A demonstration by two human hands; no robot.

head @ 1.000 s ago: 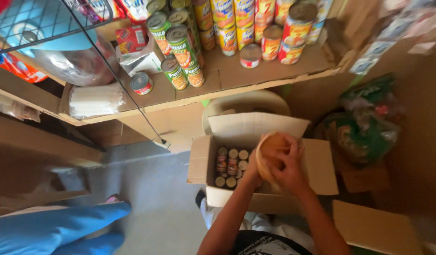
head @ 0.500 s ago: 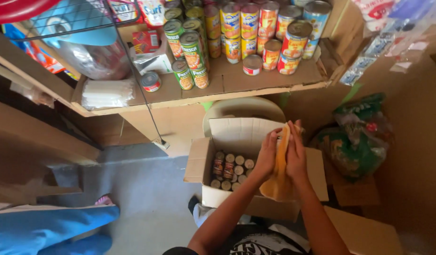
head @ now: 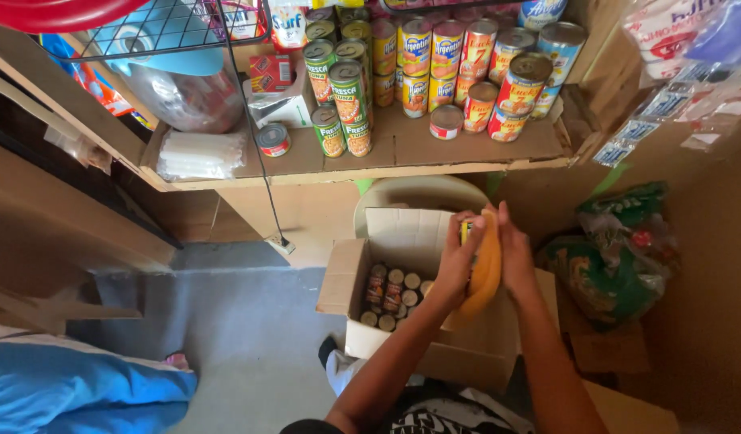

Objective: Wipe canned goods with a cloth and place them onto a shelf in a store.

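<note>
My left hand (head: 457, 259) and my right hand (head: 516, 255) press together on an orange-yellow packet (head: 484, 272), held on edge over an open cardboard box (head: 344, 281). Inside the box lie several small cans (head: 393, 295) standing upright at its left half. Part of the packet's top end shows a small yellow and dark patch between my fingers. The box sits on the floor just below a shelf.
A cardboard-lined shelf (head: 402, 149) holds several tall tins (head: 457, 60) and green-labelled cans (head: 344, 96). A pack of white sticks (head: 200, 154) lies at its left end. A green printed bag (head: 611, 265) leans at the right. Blue cloth (head: 73, 386) is low left.
The round orange packet was flat in my hands, then I turned it on edge. The hands have stayed over the box's right side.
</note>
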